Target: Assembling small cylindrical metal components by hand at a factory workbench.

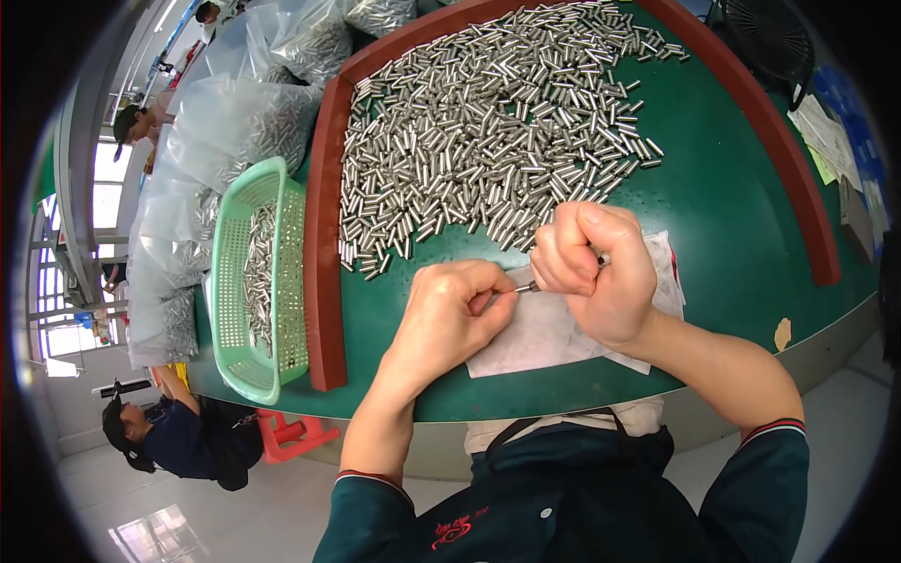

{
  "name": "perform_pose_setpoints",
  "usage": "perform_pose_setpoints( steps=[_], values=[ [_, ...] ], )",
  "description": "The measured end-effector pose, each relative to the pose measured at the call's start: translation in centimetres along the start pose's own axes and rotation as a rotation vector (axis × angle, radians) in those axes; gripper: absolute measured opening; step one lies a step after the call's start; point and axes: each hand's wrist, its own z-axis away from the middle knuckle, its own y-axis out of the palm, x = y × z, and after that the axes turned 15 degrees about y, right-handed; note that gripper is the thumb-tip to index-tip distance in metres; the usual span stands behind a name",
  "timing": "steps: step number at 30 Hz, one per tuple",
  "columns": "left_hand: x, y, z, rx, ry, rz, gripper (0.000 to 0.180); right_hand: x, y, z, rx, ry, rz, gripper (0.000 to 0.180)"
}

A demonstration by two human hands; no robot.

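My left hand is closed, with thumb and forefinger pinching one end of a small metal pin. Close on its right, my right hand is curled into a fist at the pin's other end; whatever lies inside that fist is hidden by the fingers. Both hands are just above a smudged white sheet on the green table. Beyond them spreads a large heap of short, shiny metal pins.
Red-brown rails border the heap. Left of them stands a light green plastic basket with more pins. Clear bags of pins line the far left. A black fan is at the far right. A person sits beside a red stool.
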Motion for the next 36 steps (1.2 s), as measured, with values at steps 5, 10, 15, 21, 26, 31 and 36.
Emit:
perform_pose_setpoints(
  steps=[5,10,15,21,26,31,36],
  values=[
    [0.2,0.1,0.0,0.002,0.025,-0.007,0.004,-0.1,0.0,0.1,0.003,0.017,-0.050,0.039],
    [0.0,-0.1,0.2,0.001,0.026,-0.015,0.005,-0.2,0.1,0.0,0.039,0.002,-0.051,0.038],
    [-0.1,0.0,-0.1,0.016,0.044,-0.014,0.005,-0.6,0.7,0.5,-0.017,-0.043,0.083,0.038],
    [-0.4,-0.2,-0.2,0.017,0.064,-0.050,0.006,-0.5,1.2,0.5,-0.030,-0.049,0.069,0.032],
    [-0.6,0.0,-0.1,-0.011,0.052,-0.051,0.006,-0.5,1.0,0.1,-0.076,-0.040,0.079,0.037],
    [1.0,-1.2,0.2,-0.070,-0.132,0.329,0.004,-0.2,0.4,0.2,-0.041,0.013,-0.028,0.032],
    [3.2,-1.6,0.4,-0.209,-0.282,1.449,0.008,0.0,0.8,0.5,-0.050,0.014,0.012,0.033]
  ],
)
